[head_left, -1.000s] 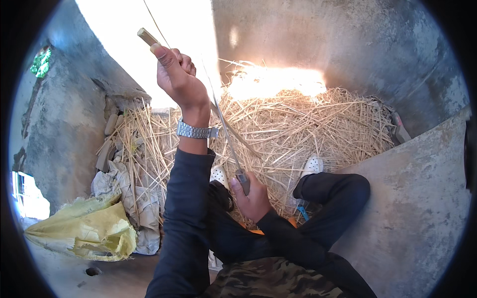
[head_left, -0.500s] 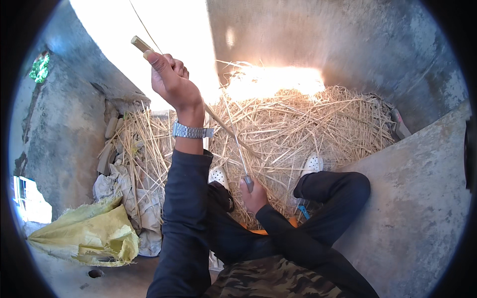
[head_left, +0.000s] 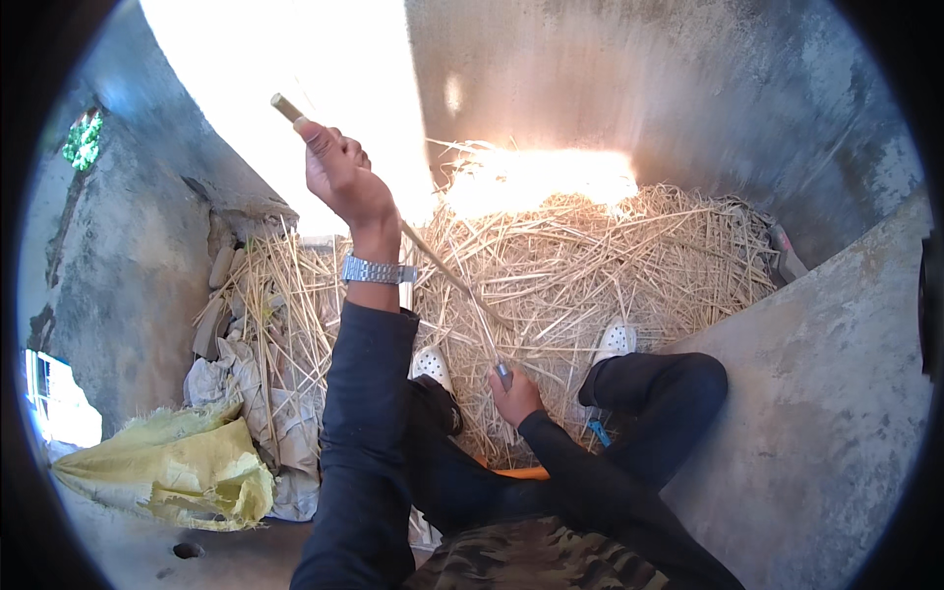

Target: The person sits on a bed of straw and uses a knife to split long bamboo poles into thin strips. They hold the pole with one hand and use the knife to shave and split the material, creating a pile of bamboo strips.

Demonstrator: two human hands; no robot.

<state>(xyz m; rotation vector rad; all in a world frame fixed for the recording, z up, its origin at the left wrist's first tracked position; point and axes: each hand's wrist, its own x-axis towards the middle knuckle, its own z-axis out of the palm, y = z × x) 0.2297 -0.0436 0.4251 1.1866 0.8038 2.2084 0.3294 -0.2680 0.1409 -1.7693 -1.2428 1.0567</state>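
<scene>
Your left hand, raised with a silver metal-link watch on its wrist, is closed around a long, pale tan wooden strip, whose blunt top end juts above your thumb while its length slants down past your wrist to the right, over the loose, straw-coloured dry stalks. Your right hand, lower and between your knees, grips the grey-handled tool with a thin metal blade, the blade pointing up toward the strip's lower part, though you cannot tell whether they touch. A torn, yellow woven sack lies to your left.
</scene>
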